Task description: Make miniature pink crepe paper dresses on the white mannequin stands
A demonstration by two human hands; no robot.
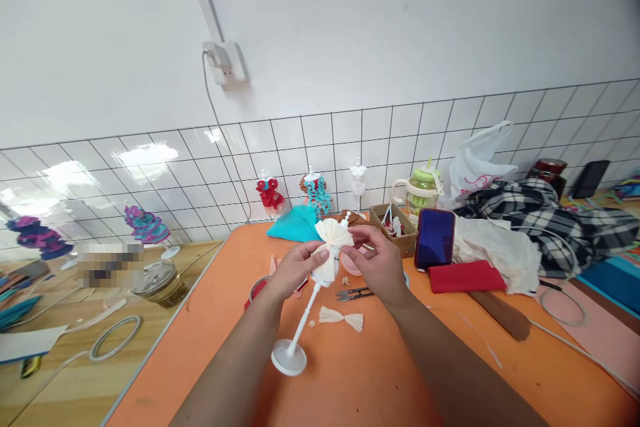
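A small white mannequin (pixel 306 313) on a round base is tilted above the orange table, its neck leaning right. Gathered cream fabric (pixel 334 232) fans over its upper body, with another pleated part hanging below. My left hand (pixel 299 268) is closed round the mannequin's body, thumb pressing on the fabric. On the other side, my right hand (pixel 379 261) has its fingers pinched at the fabric's right edge near the shoulder; the exact contact is partly hidden. Below them lie a bow-shaped cream fabric piece (pixel 342 318) and thread snips (pixel 354 293).
Along the tiled wall stand dressed mannequins (pixel 270 193), a bare mannequin (pixel 358 179) and turquoise fabric (pixel 295 224). To the right are a cardboard box (pixel 407 243), a green-lidded jug (pixel 424 190), a phone (pixel 435 239), red fabric (pixel 466 277) and a plaid cloth (pixel 560 227).
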